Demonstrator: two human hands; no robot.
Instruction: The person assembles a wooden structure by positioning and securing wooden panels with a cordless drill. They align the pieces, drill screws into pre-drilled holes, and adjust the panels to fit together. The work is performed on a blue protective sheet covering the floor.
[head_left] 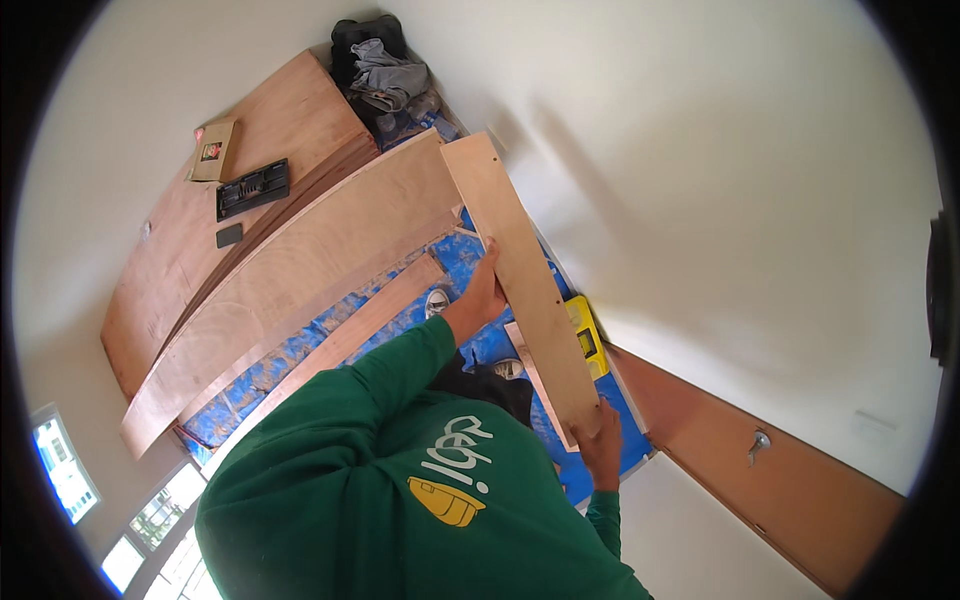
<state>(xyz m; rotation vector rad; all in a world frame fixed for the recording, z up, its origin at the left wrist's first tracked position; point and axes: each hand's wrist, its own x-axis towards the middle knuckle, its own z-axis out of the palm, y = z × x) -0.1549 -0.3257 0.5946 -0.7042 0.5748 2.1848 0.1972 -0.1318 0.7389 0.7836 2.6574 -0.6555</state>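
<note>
I hold a long, light wooden plank point(520, 265) in both hands, close to a white wall. My left hand point(485, 292) grips its left edge near the middle. My right hand point(603, 442) grips its near end. Both sleeves and my chest are green. Under the plank lie a yellow spirit level point(588, 338) and a shorter strip of wood point(535, 375) on a blue tarp point(470, 262).
Large plywood sheets point(310, 240) cover the floor at left, with a black tool point(252, 188), a small black block point(229, 235) and a flat box point(213, 150) on them. Clothes point(385, 72) are heaped in the corner. A brown door point(770, 470) is at right, windows point(65, 470) at lower left.
</note>
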